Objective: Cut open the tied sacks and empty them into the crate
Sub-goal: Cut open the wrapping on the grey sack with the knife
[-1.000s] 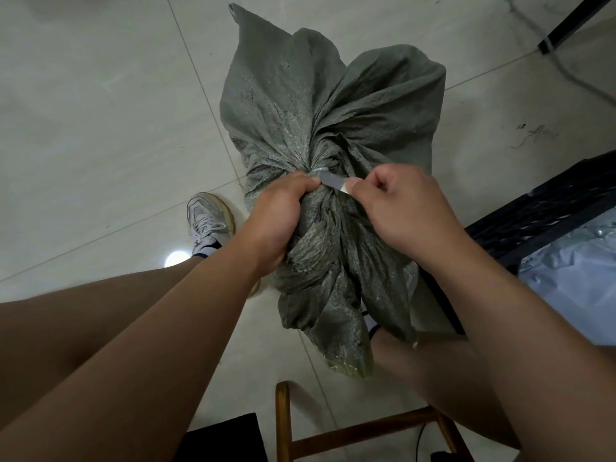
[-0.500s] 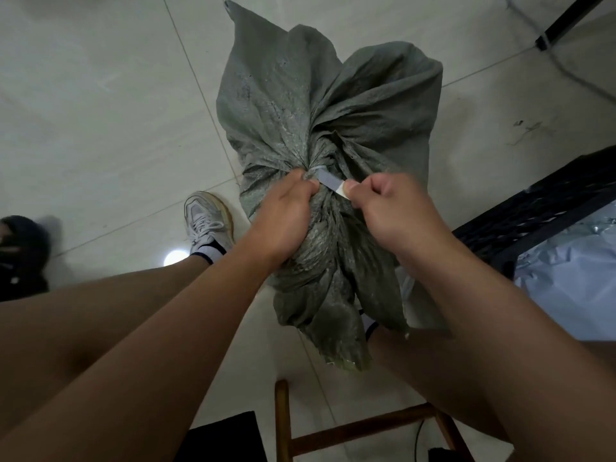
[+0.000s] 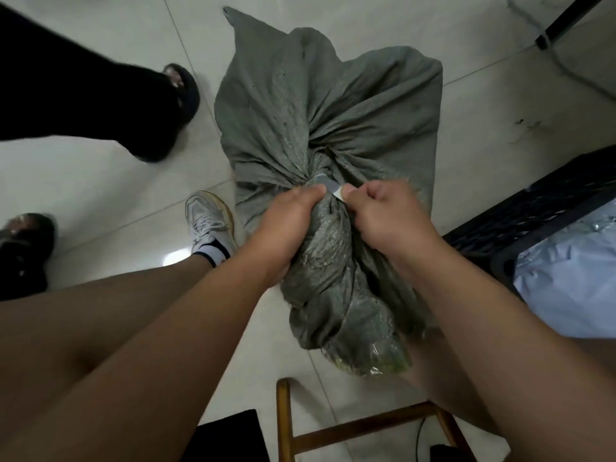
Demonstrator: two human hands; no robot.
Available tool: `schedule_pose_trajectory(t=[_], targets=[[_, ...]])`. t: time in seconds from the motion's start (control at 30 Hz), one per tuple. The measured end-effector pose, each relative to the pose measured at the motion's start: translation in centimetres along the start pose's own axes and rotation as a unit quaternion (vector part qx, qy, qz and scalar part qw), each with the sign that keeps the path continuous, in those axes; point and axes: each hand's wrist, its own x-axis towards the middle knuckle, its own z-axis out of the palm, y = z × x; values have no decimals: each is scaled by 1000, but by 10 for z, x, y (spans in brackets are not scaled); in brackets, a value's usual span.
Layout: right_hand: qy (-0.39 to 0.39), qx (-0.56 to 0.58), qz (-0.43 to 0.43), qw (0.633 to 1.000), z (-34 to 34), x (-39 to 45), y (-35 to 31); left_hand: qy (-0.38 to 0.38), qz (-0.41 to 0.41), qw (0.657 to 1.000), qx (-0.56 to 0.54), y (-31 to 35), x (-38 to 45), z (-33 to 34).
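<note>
On the tiled floor (image 3: 100, 181) between my feet, just beside the black crate (image 3: 546, 208), stands the grey sack (image 3: 320, 105), still tied. Someone's dark legs (image 3: 83, 85) have stepped in. My left hand (image 3: 286, 225) chokes its neck; my right hand (image 3: 390, 218) pinches what looks like a small blade (image 3: 330, 187) against the tie, seemingly uncut

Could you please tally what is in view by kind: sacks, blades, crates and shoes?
Sacks: 1, the grey-green sack
Blades: 1, the blade
Crates: 1, the black crate
Shoes: 3, a white sneaker, black shoes
Total: 6
</note>
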Motion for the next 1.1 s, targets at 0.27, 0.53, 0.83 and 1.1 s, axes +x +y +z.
schedule_pose_trajectory(t=[0.27,0.53,0.83,1.1], targets=[[-69,-9,6,998,2,-4,3,-36,-9,999,7,-11,5,-4],[-197,46,75,976,-12,-5,-9,25,71,974,214,0,-13,3],[-126,79,80,986,1,-7,0,29,88,974,205,-10,-6,6],[-2,19,31,999,20,-14,6,52,109,964,237,-19,-4,10]])
